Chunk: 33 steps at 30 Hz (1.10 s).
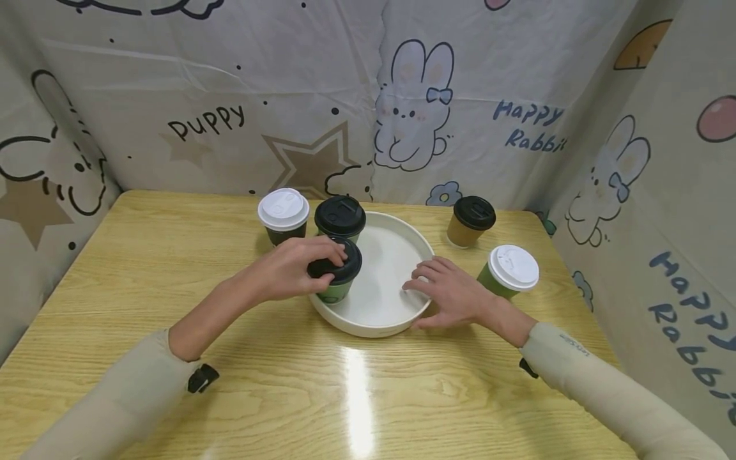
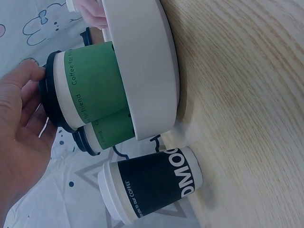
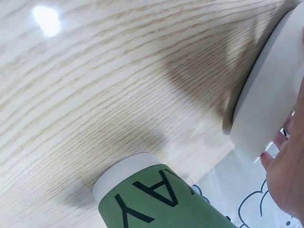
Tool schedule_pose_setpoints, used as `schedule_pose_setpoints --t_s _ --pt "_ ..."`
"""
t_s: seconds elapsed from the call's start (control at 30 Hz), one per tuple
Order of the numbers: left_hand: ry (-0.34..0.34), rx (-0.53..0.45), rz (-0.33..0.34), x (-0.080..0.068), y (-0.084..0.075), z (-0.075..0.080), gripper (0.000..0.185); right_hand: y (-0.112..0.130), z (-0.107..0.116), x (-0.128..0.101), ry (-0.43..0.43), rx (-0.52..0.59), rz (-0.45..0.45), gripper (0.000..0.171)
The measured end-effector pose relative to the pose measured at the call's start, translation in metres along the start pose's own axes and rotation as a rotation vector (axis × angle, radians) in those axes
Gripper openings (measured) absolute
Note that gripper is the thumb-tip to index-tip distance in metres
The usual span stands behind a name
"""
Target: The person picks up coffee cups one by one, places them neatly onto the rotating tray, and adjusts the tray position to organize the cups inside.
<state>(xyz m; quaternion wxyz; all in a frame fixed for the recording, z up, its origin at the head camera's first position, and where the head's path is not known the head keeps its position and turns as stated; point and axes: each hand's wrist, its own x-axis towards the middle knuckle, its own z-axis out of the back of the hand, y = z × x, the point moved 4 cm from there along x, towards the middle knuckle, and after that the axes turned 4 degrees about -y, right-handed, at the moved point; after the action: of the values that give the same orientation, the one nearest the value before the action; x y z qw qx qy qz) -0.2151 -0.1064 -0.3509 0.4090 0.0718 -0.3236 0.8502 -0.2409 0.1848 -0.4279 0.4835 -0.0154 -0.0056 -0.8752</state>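
Printed cartoon cloth (image 1: pixel 276 45) is filling the upper frame, w/ the wood-grain counter (image 1: pixel 259 383) spreading below. Round white tray (image 1: pixel 385 284) is sitting mid-frame. Progress, judging by layout: prob. partway. Two takeaway coffee cups are standing in the tray's left part: rear black-lidded green cup (image 1: pixel 340 216) and, nearer, front black-lidded green cup (image 1: pixel 340 289), reading "Coffee for friend" in the left wrist view. Three others are standing outside on the counter, so those are prob. what's left; can't tell if all are meant to go in.

Hands: left hand (image 1: pixel 296 265) is gripping the front cup's lid, thumb near side, fingers curling over the top; can't tell if it's bearing any weight. Right hand (image 1: pixel 448 287) is straddling the tray's right rim, thumb outside, fingers reaching in, prob. steadying it.

Around: white-lidded green cup (image 1: pixel 512 268) is standing right of centre, partly hidden behind the right wrist; white-lidded black cup (image 1: pixel 283 214) is standing just outside the tray, upper left of it; black-lidded brown cup (image 1: pixel 471 222) is standing upper right, apart from the tray. In the way: rear cup is crowding the front one; right forearm is lying btwn the viewer & white-lidded green cup.
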Motion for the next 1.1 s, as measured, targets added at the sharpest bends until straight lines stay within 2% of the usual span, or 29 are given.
schedule_pose_setpoints --t_s 0.43,0.87,0.93,1.0,1.1 --pt "0.029 0.008 0.038 0.000 0.000 0.001 0.022 -0.002 -0.008 -0.001 0.029 0.002 0.003 0.069" --pt "-0.002 0.028 0.023 -0.005 -0.001 0.001 0.026 -0.003 -0.011 0.000 0.044 0.040 -0.015 0.066" --pt "-0.023 0.031 0.020 -0.006 -0.001 0.002 0.027 -0.002 -0.012 0.000 0.039 0.048 -0.016 0.065" --pt "-0.074 0.032 0.004 -0.008 0.000 0.003 0.027 -0.002 -0.012 0.000 0.034 0.059 -0.018 0.066" --pt "-0.227 0.049 -0.041 -0.014 0.002 0.010 0.024 -0.001 -0.013 0.000 0.024 0.072 -0.020 0.066"
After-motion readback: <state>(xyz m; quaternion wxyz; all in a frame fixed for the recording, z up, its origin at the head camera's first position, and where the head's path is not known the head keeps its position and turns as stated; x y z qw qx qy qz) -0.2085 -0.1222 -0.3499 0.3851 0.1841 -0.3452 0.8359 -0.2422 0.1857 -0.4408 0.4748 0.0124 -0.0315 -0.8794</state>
